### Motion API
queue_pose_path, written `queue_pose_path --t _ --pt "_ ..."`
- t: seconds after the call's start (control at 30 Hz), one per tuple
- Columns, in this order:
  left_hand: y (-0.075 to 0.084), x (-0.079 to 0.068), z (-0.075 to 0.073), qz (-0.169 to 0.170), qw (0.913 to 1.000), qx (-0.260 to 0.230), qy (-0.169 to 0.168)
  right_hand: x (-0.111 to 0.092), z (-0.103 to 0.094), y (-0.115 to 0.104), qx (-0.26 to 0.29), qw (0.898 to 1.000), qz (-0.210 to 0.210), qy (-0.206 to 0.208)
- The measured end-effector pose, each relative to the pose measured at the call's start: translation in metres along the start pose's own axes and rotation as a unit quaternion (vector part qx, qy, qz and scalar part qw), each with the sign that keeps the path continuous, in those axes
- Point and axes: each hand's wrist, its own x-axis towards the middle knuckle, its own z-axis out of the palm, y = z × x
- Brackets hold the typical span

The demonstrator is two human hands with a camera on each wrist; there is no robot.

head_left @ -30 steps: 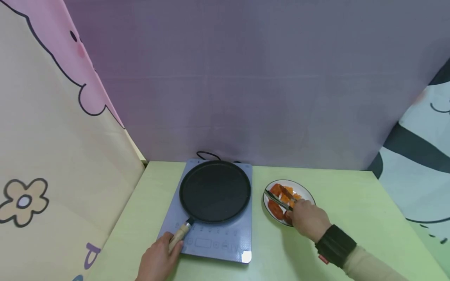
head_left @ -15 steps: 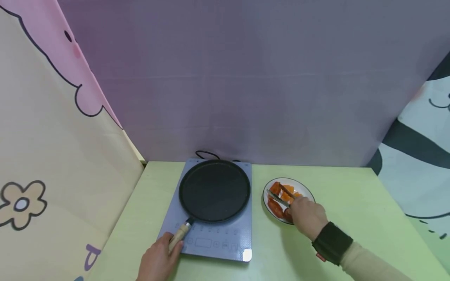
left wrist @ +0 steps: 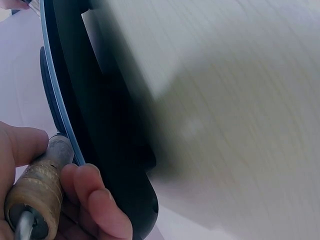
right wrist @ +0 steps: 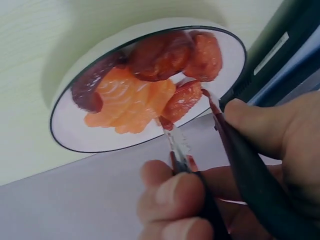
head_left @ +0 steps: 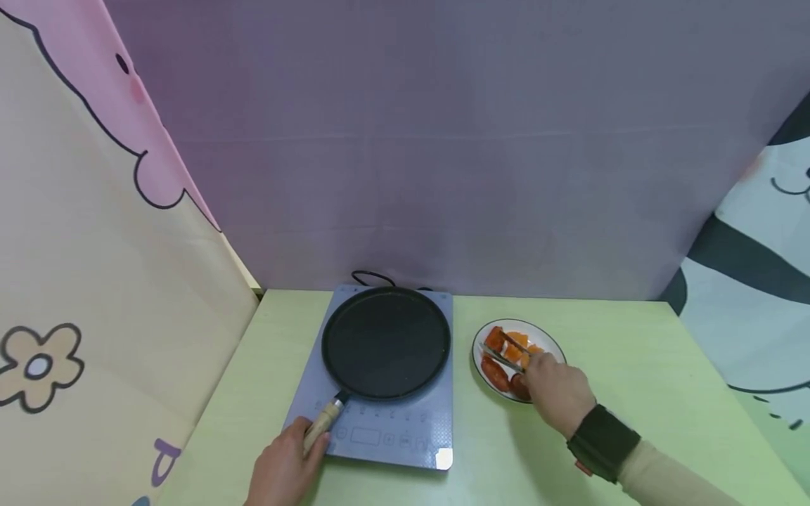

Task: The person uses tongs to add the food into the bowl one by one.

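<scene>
In the head view my left hand (head_left: 287, 460) grips the wooden handle (head_left: 323, 424) of a flat black frying pan (head_left: 386, 344), which sits on an induction cooktop (head_left: 411, 436). The left wrist view shows thumb and fingers around that handle (left wrist: 36, 187). My right hand (head_left: 558, 395) holds dark-handled tongs (right wrist: 245, 170) over a white, dark-rimmed plate (right wrist: 70, 132). Their tips stand at two sides of a small red-brown glazed meat piece (right wrist: 184, 101) on the plate. Beside it lie orange, white-striped slices (right wrist: 127, 100) and larger glazed meat pieces (right wrist: 160, 55).
The cooktop and plate stand side by side on a pale yellow-green table (head_left: 633, 365). A black cord (head_left: 373, 276) loops behind the cooktop. Grey-purple cloth (head_left: 405, 154) hangs at the back, with printed cloth (head_left: 126, 295) on the left and right.
The tong tips have drawn slightly closer together around the small meat piece, and the right hand has shifted only a little. My left hand and the pan stay put.
</scene>
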Motion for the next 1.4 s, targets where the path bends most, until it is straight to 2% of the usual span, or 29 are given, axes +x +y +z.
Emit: queue_pose_path --t 0.13,0.23,0.4,0.57,0.77,0.9,1.0,1.13,1.23,1.4 --pt "0.0 0.0 0.0 0.002 1.0 -0.003 0.001 -0.003 0.002 0.01 -0.012 0.999 -0.033 -0.003" --pt "0.0 0.0 0.0 0.003 1.0 -0.004 0.001 -0.005 0.004 0.017 -0.01 0.999 -0.04 -0.014" --pt "0.0 0.001 0.001 0.001 1.0 -0.004 -0.002 -0.003 0.006 0.022 0.025 0.999 0.0 -0.023" --pt "0.0 0.001 0.001 0.0 1.0 -0.005 -0.001 0.006 0.003 0.017 0.077 0.994 0.045 -0.057" --pt "-0.001 0.001 0.001 -0.001 1.0 -0.005 0.001 0.022 -0.006 0.014 0.079 0.991 0.045 -0.097" --pt "-0.002 0.001 0.002 -0.003 1.0 -0.004 -0.001 0.026 -0.01 0.015 0.085 0.989 0.045 -0.114" --pt "-0.003 0.001 0.003 -0.002 1.0 -0.005 0.002 0.023 -0.008 0.017 0.079 0.992 0.033 -0.091" --pt "-0.002 0.001 0.003 0.0 1.0 -0.004 0.002 0.016 0.001 0.025 0.029 0.999 -0.026 -0.02" --pt "-0.001 0.0 0.001 -0.007 1.0 -0.003 -0.005 0.012 0.008 0.033 -0.011 0.997 -0.075 0.014" --pt "0.001 0.0 0.0 -0.009 0.9999 -0.003 -0.008 0.01 0.014 0.046 -0.053 0.99 -0.129 0.037"
